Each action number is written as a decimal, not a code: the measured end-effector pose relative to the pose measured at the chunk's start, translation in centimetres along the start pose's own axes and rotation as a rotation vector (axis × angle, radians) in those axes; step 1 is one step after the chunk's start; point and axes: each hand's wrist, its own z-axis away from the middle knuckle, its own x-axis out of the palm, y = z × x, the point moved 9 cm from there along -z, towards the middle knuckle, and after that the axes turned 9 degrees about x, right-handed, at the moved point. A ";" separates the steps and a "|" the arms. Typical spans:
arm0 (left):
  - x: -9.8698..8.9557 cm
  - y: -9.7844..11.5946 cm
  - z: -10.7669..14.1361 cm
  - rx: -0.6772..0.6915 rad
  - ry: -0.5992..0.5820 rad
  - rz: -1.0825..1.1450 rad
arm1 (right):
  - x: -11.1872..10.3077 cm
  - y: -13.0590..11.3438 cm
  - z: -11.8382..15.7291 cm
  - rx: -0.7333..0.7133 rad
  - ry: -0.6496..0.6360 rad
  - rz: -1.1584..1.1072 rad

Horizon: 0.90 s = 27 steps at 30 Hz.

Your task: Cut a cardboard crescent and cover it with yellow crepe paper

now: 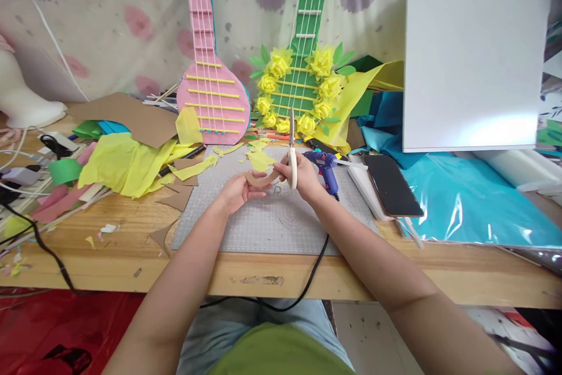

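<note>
Head view — fingers (282,171) of both hands (239,190) (304,174) pinch a brown strip (265,180) above a gray mat (237,231) — flowered curtain (232,12) behind.

"What's before me?"
"Your cutting mat (272,231), on the table (118,258); above it, the strip (262,182) between your left hand (239,192) and right hand (305,175)."
"Beyond?"
"The left guitar (215,97) and right guitar (298,91), side by side."
"Right?"
"Glue gun (325,164) on the mat, then phone (392,185), then pack (478,205), a board (472,65) on its far side."
"Left?"
"Paper (118,161)."

Craft workspace, scissors (293,155), glue gun (325,165), cutting mat (254,234)
</note>
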 end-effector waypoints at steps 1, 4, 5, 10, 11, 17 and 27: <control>0.0 0.4 -0.1 0.029 -0.009 0.021 | -0.3 0.2 0.0 0.000 0.032 0.000; 0.4 0.8 0.0 0.078 -0.047 -0.007 | -1.0 0.9 0.2 0.010 0.106 -0.031; 0.5 0.9 0.0 0.111 -0.046 -0.054 | -1.0 1.1 0.3 0.016 0.110 -0.045; -0.3 1.8 0.2 0.348 0.128 -0.209 | -0.3 1.9 0.8 0.043 0.045 -0.089; -0.4 1.8 0.3 0.361 0.158 -0.215 | -0.2 2.0 0.8 0.050 0.040 -0.098; -1.6 1.7 0.2 0.307 0.240 -0.233 | -1.5 2.8 0.5 0.050 0.117 -0.173; -1.8 1.2 0.5 0.215 0.282 -0.294 | -2.3 3.0 0.1 -0.029 0.147 0.052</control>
